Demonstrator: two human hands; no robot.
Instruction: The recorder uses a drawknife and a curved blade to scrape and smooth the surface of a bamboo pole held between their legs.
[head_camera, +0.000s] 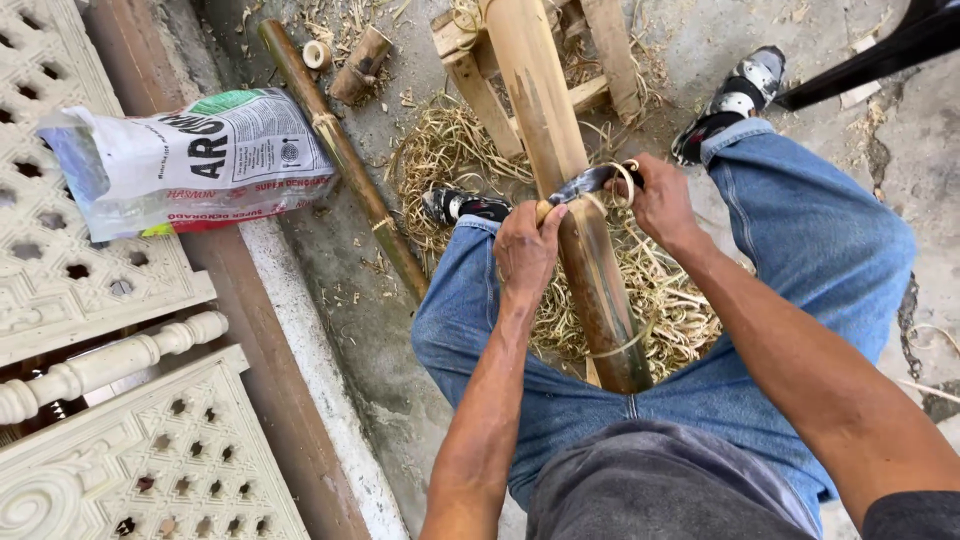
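Between my knees: both hands, left hand (525, 245) and right hand (660, 200), clamp knife (585, 183) across bamboo pole (560, 170), mid-shave; next needs steady pull

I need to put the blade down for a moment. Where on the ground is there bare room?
Bare concrete lies between the white curb and the thin bamboo pole. More lies right of the right knee, though cracked. Between the feet, shavings crowd around the thick bamboo and wooden stand.
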